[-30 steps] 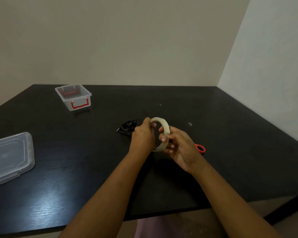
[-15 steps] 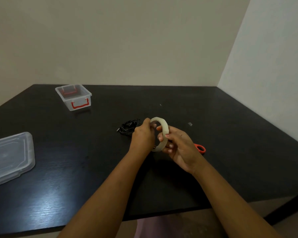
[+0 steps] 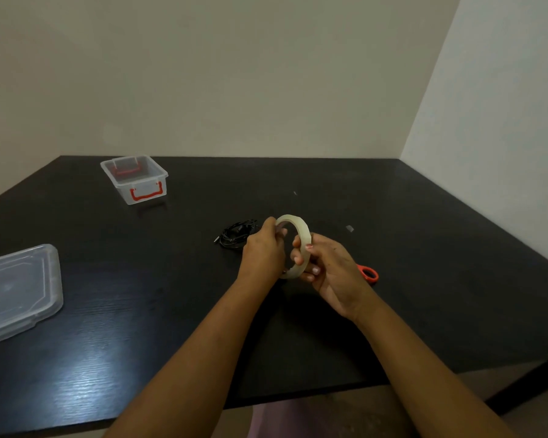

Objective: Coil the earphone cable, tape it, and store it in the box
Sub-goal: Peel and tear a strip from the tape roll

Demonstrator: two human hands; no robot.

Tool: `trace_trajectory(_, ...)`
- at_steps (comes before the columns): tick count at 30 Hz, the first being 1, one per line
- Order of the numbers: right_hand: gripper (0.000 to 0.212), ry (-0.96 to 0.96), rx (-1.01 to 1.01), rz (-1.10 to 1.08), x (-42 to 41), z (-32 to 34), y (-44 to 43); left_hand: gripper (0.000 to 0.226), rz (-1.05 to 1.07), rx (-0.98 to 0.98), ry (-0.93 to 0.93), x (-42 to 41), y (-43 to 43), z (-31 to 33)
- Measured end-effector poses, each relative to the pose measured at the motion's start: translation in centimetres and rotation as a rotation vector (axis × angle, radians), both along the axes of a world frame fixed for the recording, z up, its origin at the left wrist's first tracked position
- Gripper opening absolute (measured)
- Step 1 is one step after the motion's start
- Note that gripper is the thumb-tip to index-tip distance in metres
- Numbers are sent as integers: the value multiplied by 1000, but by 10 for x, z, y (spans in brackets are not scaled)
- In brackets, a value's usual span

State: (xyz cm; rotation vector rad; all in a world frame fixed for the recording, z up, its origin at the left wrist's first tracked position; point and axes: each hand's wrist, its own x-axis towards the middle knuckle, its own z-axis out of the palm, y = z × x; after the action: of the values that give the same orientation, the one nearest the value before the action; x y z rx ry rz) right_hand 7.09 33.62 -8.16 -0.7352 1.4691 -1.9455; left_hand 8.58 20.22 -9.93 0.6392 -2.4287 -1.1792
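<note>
Both of my hands hold a pale roll of tape [image 3: 300, 228] upright above the middle of the black table [image 3: 424, 248]. My left hand [image 3: 261, 251] grips its left rim, thumb on the top edge. My right hand [image 3: 328, 268] grips the right rim, fingers curled through the ring. The black earphone cable [image 3: 234, 235] lies bundled on the table just beyond and left of my left hand, its plug end pointing left. A clear plastic box [image 3: 135, 178] with red handles stands open at the far left.
A clear plastic lid [image 3: 16, 289] lies at the left edge of the table. Orange-handled scissors [image 3: 368, 274] lie behind my right hand, mostly hidden. A small scrap of tape [image 3: 349, 228] lies farther right. Walls close the table at the back and right.
My fingers have shifted slightly on the tape roll, which sits a little lower between my hands. The cable, box and lid have not moved.
</note>
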Motion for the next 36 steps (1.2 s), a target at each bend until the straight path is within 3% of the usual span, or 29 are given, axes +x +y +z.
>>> trace_trajectory(3, 28, 9, 24, -48, -1, 2, 2, 21, -9, -38, 35, 1, 3, 1)
trace_trajectory(7, 30, 21, 36, -104, -3, 2, 4, 17, -26, -285, 214, 5, 4, 1)
trace_trajectory(11, 31, 5, -35, -58, -4, 0, 5, 37, -123, -371, 281, 10, 5, 4)
trace_trajectory(15, 32, 114, 37, -100, -5, -1, 6, 43, -148, -339, 212, 6, -5, 1)
trace_trajectory(19, 26, -7, -43, -193, -6, 4, 7, 42, -138, -346, 427, 6, -2, 4)
trace_trajectory(21, 24, -60, -91, -248, -8, 8, 8, 42, -318, -231, 493, 8, 7, 5)
trace_trajectory(24, 19, -52, -47, -287, -12, 6, 11, 38, -501, -90, 309, 7, 17, 2)
trace_trajectory(30, 17, 274, 312, -469, -27, 6, 28, 32, -501, -144, 308, 3, 6, -6)
trace_trajectory(33, 27, 539, 493, -339, -36, 15, 36, 40, -504, -171, 317, 4, 5, -6)
trace_trajectory(36, 18, 740, 582, -214, -43, 16, 39, 44, -462, -206, 304, 4, 1, -5)
